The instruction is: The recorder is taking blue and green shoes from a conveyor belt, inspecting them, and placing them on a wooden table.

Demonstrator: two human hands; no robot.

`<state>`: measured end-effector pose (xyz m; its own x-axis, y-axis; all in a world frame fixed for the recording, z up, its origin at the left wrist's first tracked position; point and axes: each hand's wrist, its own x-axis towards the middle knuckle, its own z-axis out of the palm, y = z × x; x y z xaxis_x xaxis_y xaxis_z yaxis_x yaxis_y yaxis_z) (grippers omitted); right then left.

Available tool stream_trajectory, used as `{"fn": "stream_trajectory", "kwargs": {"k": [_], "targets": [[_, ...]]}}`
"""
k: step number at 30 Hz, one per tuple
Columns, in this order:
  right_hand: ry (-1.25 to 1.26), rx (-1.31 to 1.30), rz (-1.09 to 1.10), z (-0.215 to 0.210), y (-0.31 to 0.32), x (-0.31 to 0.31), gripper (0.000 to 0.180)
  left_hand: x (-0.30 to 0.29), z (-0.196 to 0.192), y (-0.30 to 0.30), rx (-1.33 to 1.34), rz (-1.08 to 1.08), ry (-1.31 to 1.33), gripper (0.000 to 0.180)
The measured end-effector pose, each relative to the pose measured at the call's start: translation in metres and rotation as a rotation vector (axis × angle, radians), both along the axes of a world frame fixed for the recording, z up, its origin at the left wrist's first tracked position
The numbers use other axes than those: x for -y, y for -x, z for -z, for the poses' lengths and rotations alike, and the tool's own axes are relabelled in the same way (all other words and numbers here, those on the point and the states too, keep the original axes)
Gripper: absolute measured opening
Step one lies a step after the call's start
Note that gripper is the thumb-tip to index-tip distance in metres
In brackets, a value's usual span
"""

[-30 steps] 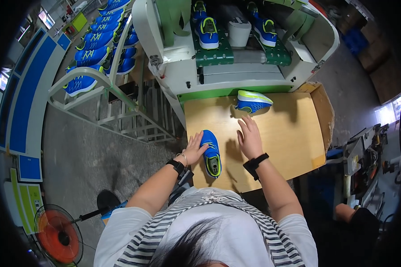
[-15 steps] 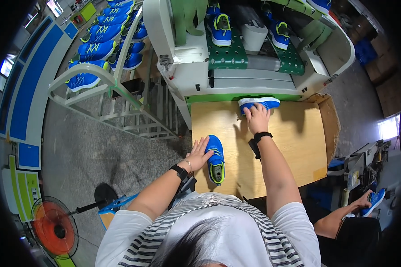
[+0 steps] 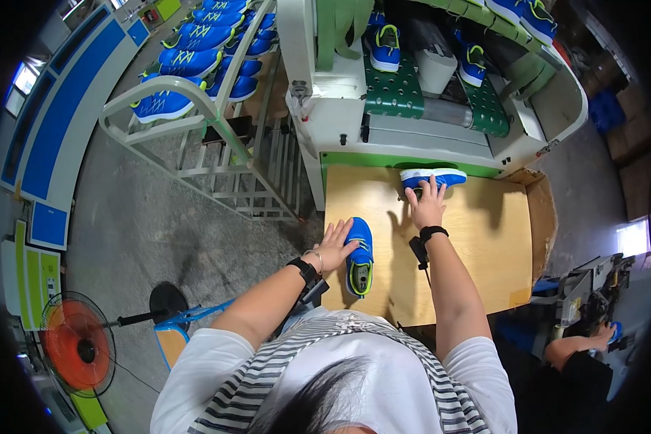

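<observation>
A blue sneaker (image 3: 359,242) with lime trim stands upright on the wooden tabletop (image 3: 477,253), near its left edge, with the opening toward me. My left hand (image 3: 333,248) lies along its left side, fingers stretched out and thumb across the laces. Farther off, a second blue sneaker (image 3: 452,177) rests on its side against the machine's green edge, white sole facing away. My right hand (image 3: 428,207) has its fingertips over that upper and the thumb near the opening. The fingers cover part of this shoe.
Beyond the table stands a machine with green perforated belts (image 3: 394,94) carrying more sneakers. Left is a white metal rack (image 3: 195,170) with rows of blue sneakers. A cardboard flap (image 3: 541,224) lines the table's right edge. A fan (image 3: 79,347) stands lower left; a co-worker's hand (image 3: 599,338) is lower right.
The whole view has shifted, so the table sits farther right in it. My hands stay at the same two sneakers. The co-worker's hand and blue shoe have moved toward the right edge.
</observation>
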<state>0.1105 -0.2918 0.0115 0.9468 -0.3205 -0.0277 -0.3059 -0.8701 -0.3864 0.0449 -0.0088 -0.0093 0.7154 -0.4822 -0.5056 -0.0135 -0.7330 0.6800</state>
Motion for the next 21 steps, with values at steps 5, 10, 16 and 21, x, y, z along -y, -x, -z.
{"fn": "stream_trajectory", "kwargs": {"k": [5, 10, 16, 21], "targets": [[0.190, -0.033, -0.023, -0.028, -0.001, 0.000, 0.064, -0.001, 0.001, -0.001, -0.023, -0.024, -0.016, 0.078], [0.321, 0.082, 0.043, -0.025, -0.019, -0.010, 0.044, 0.001, -0.005, -0.001, -0.043, -0.010, -0.028, 0.078], [0.055, 0.316, 0.298, 0.016, -0.008, 0.009, 0.064, 0.001, -0.009, 0.006, -0.058, -0.007, -0.036, 0.076], [-0.484, 0.141, 0.195, 0.027, 0.029, 0.052, 0.093, 0.007, 0.004, -0.004, -0.020, -0.002, -0.001, 0.076]]}}
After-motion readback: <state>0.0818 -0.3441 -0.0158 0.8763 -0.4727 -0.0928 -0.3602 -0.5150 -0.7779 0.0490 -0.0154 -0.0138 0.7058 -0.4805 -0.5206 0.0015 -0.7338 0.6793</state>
